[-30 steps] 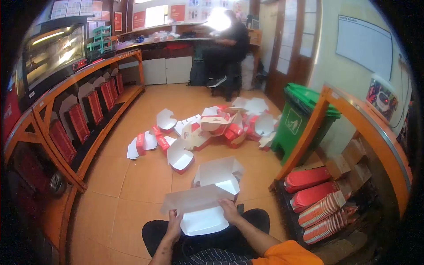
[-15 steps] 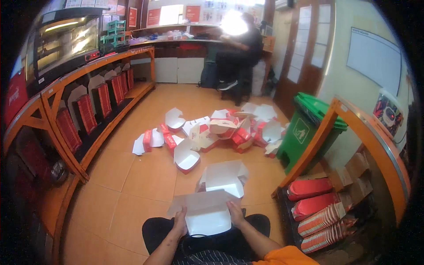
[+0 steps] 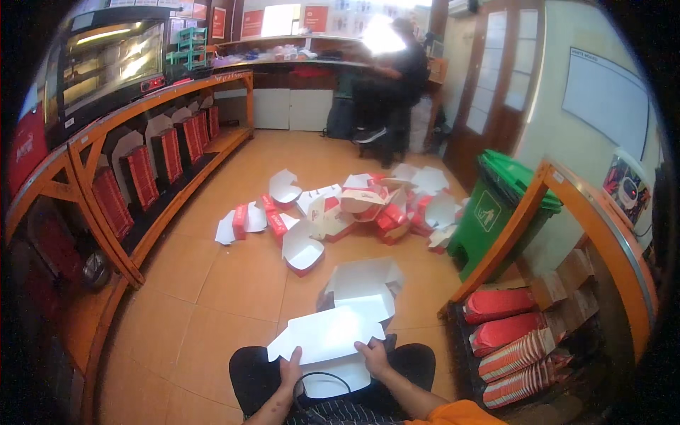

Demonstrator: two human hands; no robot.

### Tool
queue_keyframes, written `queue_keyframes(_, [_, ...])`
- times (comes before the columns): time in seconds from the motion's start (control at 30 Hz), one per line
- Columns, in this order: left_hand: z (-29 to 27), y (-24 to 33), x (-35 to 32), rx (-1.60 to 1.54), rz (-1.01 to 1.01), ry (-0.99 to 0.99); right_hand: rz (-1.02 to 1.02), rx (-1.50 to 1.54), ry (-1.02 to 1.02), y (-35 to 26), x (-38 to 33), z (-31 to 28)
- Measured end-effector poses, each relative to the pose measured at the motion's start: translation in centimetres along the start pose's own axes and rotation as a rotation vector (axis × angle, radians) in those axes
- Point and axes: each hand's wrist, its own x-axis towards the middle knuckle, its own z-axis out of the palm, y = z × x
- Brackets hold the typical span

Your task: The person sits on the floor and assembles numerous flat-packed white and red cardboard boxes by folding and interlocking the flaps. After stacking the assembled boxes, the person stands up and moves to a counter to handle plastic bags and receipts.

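A cardboard takeaway box (image 3: 333, 337), white on its inner faces, is in both my hands above my lap. My left hand (image 3: 290, 367) is closed on its left side, thumb on the white face. Opposite it, my right hand (image 3: 374, 358) grips the right side the same way. The wide lid panel with angled side flaps stands out on the far side, and the tray part lies nearer me. A black cord (image 3: 327, 375) loops across the tray part. Just beyond stands another opened box (image 3: 365, 280) on the floor.
Several opened red-and-white boxes (image 3: 368, 205) lie heaped on the tiled floor (image 3: 234, 283). A green bin (image 3: 489, 219) stands right, beside an orange-framed rack (image 3: 528, 219) of red flat-folded cartons (image 3: 499, 304). A long orange shelf (image 3: 106, 127) runs left. A person (image 3: 389, 85) sits at the back.
The box in my hands has tilted, so its lid panel now leans toward me and covers more of the tray part. Both hands have shifted slightly nearer my body.
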Motion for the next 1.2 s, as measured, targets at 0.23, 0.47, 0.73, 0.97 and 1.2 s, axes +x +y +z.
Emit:
queue_keyframes(0.23, [1.2, 0.0, -2.1, -0.328, -0.039, -0.035, 0.03, -0.152, 0.132, -1.1, -1.0, 1.9])
queue_keyframes(0.47, [1.8, 1.3, -2.7, -0.316, 0.01, -0.049, -0.153, -0.173, 0.097, 0.1, -1.7, 0.9])
queue_keyframes(0.73, [3.6, 7.2, 2.0, -0.003, 0.712, -0.582, -0.201, -0.781, 0.391, -2.9, 8.6, -9.2])
queue_keyframes(0.97, [7.4, 10.7, 7.8, 1.165, 1.238, -0.898, -0.237, -0.924, 0.186, -7.3, 15.4, -10.0])
queue_keyframes(1.2, [7.7, 6.9, 11.0, 1.214, 1.184, -0.969, -0.166, -1.186, -0.174, -6.1, 18.1, -10.1])
